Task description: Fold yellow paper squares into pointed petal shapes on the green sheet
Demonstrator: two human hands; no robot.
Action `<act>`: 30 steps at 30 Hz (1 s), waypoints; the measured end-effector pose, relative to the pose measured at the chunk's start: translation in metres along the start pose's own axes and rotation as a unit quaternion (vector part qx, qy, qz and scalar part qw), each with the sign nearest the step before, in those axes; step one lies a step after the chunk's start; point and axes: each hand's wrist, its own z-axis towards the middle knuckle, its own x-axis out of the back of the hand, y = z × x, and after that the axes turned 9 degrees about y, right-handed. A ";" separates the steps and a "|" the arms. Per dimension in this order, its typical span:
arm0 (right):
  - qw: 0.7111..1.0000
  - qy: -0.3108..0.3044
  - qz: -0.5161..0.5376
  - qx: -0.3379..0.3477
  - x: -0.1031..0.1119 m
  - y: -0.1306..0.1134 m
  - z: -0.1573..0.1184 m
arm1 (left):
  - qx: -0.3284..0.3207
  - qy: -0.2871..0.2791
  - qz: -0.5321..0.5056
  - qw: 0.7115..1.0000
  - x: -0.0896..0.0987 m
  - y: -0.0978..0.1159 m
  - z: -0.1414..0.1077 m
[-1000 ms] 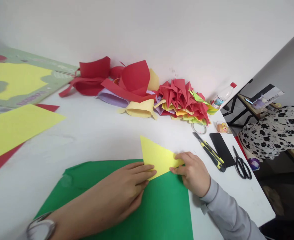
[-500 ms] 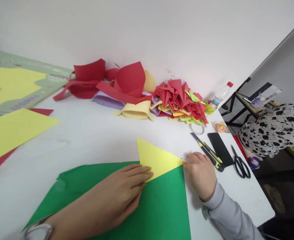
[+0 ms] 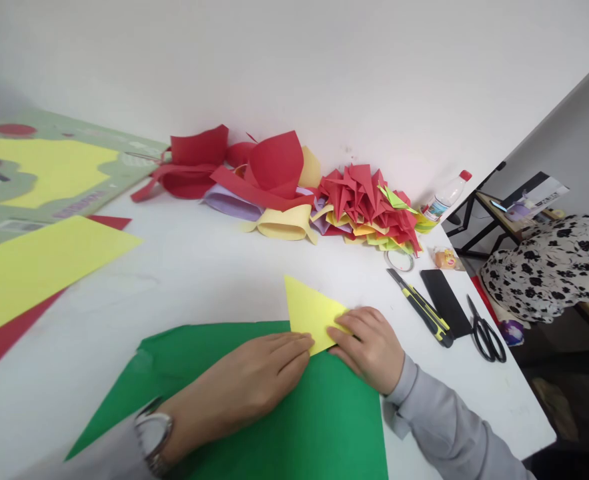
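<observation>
A yellow folded paper triangle [image 3: 307, 313] lies over the far edge of a large green sheet [image 3: 341, 413]. My left hand [image 3: 267, 373] pinches its lower left corner, with fingers held together and the thumb mostly hidden. At the right side of the triangle, my right hand [image 3: 369, 343] has its fingers closed over the paper, covering the right tip. The green sheet rests on the white table under my left forearm, and its left end is creased.
Red folded paper pieces [image 3: 359, 193] and curled sheets [image 3: 277, 163] line the wall. To the right lie a utility knife [image 3: 421, 308], a black case [image 3: 445, 303], scissors [image 3: 485, 333] and a tape roll [image 3: 399, 260]. Yellow paper [image 3: 49, 267] lies left. A person [image 3: 549, 267] is beyond the table.
My right hand has slid left from the triangle's tip onto its right part, covering that tip. My left hand keeps hold of the lower left corner. The view has shifted slightly.
</observation>
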 end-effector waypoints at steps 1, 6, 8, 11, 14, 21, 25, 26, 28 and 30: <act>1.000 0.010 -0.004 0.012 -0.001 -0.002 0.002 | 0.003 0.004 -0.001 1.000 -0.001 0.000 0.000; 0.997 0.044 -0.011 0.066 -0.004 -0.014 0.009 | 0.029 0.015 -0.009 0.999 -0.004 0.003 0.003; 0.996 0.050 -0.013 0.073 -0.005 -0.018 0.010 | 0.024 0.008 -0.018 1.000 -0.003 0.004 0.005; 0.994 0.063 -0.018 0.083 -0.006 -0.022 0.011 | 0.019 -0.005 -0.024 1.000 -0.003 0.007 0.007; 0.993 0.064 -0.018 0.094 -0.004 -0.024 0.011 | 0.004 0.001 -0.013 1.000 -0.002 0.009 0.009; 0.993 0.077 -0.021 0.082 0.002 -0.012 0.005 | -0.020 0.028 0.011 0.999 0.010 0.004 0.014; 0.994 0.075 -0.019 0.077 0.003 -0.009 0.005 | -0.027 0.039 0.009 0.999 0.012 0.001 0.014; 0.994 0.075 -0.018 0.074 0.003 -0.009 0.005 | -0.029 0.043 0.008 0.999 0.012 0.001 0.013; 0.995 0.077 -0.014 0.068 0.003 -0.009 0.007 | -0.028 0.053 0.007 0.998 0.012 0.002 0.013; 0.995 0.079 -0.009 0.063 0.004 -0.008 0.007 | -0.028 0.060 0.003 0.998 0.014 0.001 0.014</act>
